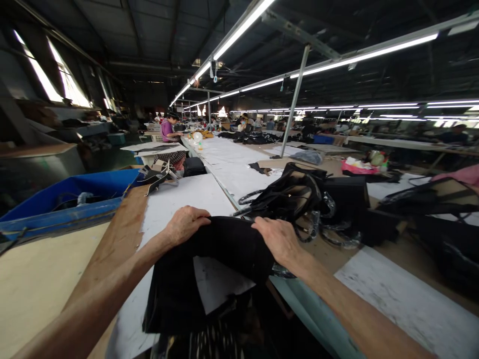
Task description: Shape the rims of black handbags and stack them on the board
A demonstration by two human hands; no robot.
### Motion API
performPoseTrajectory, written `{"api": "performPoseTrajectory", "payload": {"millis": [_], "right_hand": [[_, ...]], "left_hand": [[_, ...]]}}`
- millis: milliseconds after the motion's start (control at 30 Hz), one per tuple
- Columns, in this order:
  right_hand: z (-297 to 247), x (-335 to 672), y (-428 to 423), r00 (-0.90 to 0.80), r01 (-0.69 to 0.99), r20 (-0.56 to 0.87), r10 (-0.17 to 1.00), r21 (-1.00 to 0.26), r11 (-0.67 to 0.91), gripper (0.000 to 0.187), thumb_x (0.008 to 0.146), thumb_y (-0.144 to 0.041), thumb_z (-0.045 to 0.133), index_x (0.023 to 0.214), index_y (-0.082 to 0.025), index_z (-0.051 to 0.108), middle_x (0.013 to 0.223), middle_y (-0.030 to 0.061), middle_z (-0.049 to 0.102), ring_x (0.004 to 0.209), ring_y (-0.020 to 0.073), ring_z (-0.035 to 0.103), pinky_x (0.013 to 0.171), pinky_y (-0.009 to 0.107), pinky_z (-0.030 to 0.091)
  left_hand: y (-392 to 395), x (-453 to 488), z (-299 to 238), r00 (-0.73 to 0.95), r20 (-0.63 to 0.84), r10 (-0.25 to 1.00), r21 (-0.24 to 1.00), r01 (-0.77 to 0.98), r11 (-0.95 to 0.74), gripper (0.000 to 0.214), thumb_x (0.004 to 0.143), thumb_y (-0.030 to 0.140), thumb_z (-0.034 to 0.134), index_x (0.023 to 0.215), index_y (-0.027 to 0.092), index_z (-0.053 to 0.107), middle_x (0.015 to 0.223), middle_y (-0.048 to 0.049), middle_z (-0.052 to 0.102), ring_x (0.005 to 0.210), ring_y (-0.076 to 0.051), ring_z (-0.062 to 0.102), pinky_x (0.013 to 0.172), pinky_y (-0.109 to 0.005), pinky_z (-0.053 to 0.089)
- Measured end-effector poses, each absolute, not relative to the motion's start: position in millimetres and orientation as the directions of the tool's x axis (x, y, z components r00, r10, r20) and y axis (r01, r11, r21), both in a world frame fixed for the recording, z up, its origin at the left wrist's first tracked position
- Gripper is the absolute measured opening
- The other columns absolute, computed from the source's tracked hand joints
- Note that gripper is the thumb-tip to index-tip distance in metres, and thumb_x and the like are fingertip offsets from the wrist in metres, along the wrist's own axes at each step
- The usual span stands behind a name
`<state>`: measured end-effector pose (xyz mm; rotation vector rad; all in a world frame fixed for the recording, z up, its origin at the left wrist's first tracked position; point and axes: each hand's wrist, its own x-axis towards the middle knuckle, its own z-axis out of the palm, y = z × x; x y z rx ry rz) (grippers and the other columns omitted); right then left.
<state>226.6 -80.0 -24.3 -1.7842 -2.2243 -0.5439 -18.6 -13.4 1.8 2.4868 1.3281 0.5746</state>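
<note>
A piece of black fabric [234,237], perhaps part of a bag, is stretched in an arch between my two hands. My left hand [187,224] pinches its top edge on the left. On the right, my right hand [277,238] grips the same edge, thumb and fingers closed over it. Below the arch, more black material hangs toward my body, and a white sheet shows through the gap. Just beyond my right hand lies a heap of black bags [295,192] with straps and clear plastic wrapping on them.
A blue bin [75,199] stands at the left beside a brown board [101,254]. The long white-covered table [232,154] runs away ahead. A metal post [295,99] rises at the right. A person in purple [168,128] sits farther down the table.
</note>
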Motion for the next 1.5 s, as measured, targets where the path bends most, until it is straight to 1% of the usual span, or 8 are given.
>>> {"api": "performPoseTrajectory", "payload": {"millis": [233,500,633,733,1033,1267,1367,1500], "right_hand": [[-35.6,256.7,-105.0,-0.215,0.974,0.523,0.825,0.053,0.221,0.03,0.089,-0.03,0.036,0.065,-0.019,0.051,0.06,-0.0011,0.059,0.056,0.0109,0.054,0.051,0.023,0.025],[-22.7,248.2,-135.2,-0.196,0.979,0.397,0.896,0.031,0.2,0.031,0.088,-0.03,0.032,0.063,-0.024,0.05,0.051,-0.0019,0.059,0.046,0.0137,0.054,0.045,0.026,0.024],[-11.4,228.8,-131.3,-0.209,0.973,0.336,0.919,-0.021,0.229,0.018,0.086,-0.027,0.037,0.09,-0.025,0.055,0.078,0.0029,0.066,0.068,0.0162,0.061,0.055,0.025,0.035],[-4.5,201.9,-105.3,-0.236,0.969,0.238,0.942,-0.022,0.248,0.03,0.079,-0.027,0.05,0.108,-0.02,0.048,0.092,0.0075,0.065,0.081,0.0201,0.061,0.059,0.026,0.037],[1.0,175.9,-50.5,-0.314,0.948,0.09,0.945,-0.021,0.317,0.023,0.083,-0.023,0.041,0.105,-0.02,0.048,0.086,0.008,0.065,0.081,0.0222,0.061,0.057,0.026,0.032],[5.6,178.7,-57.2,-0.286,0.956,0.026,0.958,-0.059,0.287,0.021,0.085,-0.03,0.038,0.099,-0.021,0.05,0.086,0.008,0.064,0.085,0.023,0.059,0.062,0.027,0.034],[4.6,174.2,-58.0,-0.302,0.951,0.042,0.952,-0.05,0.304,0.023,0.085,-0.034,0.038,0.099,-0.021,0.051,0.089,0.0091,0.065,0.088,0.0246,0.059,0.065,0.028,0.035],[1.7,172.8,-56.3,-0.304,0.949,0.066,0.95,-0.07,0.308,0.026,0.086,-0.034,0.036,0.103,-0.021,0.05,0.093,0.009,0.064,0.091,0.0243,0.058,0.068,0.029,0.036]], "left_hand": [[-13.2,-15.9,1.1,0.507,0.24,0.828,0.383,0.734,-0.561,0.022,0.075,0.029,0.047,0.08,0.022,0.067,0.076,0.0,0.067,0.072,-0.014,0.057,0.067,-0.02,0.039],[-16.5,-12.0,5.4,0.549,0.216,0.808,0.453,0.677,-0.581,0.017,0.073,0.027,0.051,0.076,0.021,0.067,0.065,0.0021,0.064,0.064,-0.013,0.054,0.059,-0.019,0.038],[-10.9,6.6,4.6,0.618,0.239,0.749,0.456,0.61,-0.648,0.015,0.072,0.024,0.052,0.076,0.02,0.067,0.065,0.0017,0.063,0.064,-0.013,0.054,0.06,-0.019,0.038],[-10.3,20.1,2.5,0.662,0.246,0.708,0.465,0.56,-0.685,0.015,0.071,0.023,0.052,0.078,0.02,0.065,0.069,0.0014,0.064,0.066,-0.013,0.055,0.062,-0.02,0.039],[-14.5,-8.7,31.6,0.575,0.263,0.775,0.822,0.287,-0.492,0.034,0.066,0.023,0.059,0.098,0.014,0.054,0.097,-0.006,0.061,0.086,-0.015,0.056,0.077,-0.026,0.044],[-65.0,-28.9,22.6,0.212,0.259,0.942,0.615,0.716,-0.331,0.047,0.069,0.037,0.058,0.111,0.018,0.049,0.112,-0.0075,0.056,0.099,-0.023,0.051,0.085,-0.036,0.041],[-76.4,-11.8,18.6,0.268,0.312,0.912,0.396,0.835,-0.381,0.057,0.064,0.033,0.063,0.116,0.019,0.044,0.116,-0.0069,0.053,0.107,-0.026,0.045,0.089,-0.038,0.038],[-67.2,6.2,23.0,0.493,0.361,0.791,0.065,0.833,-0.549,0.034,0.066,0.014,0.056,0.099,0.021,0.052,0.116,-0.0038,0.05,0.105,-0.023,0.045,0.087,-0.036,0.038]]}}
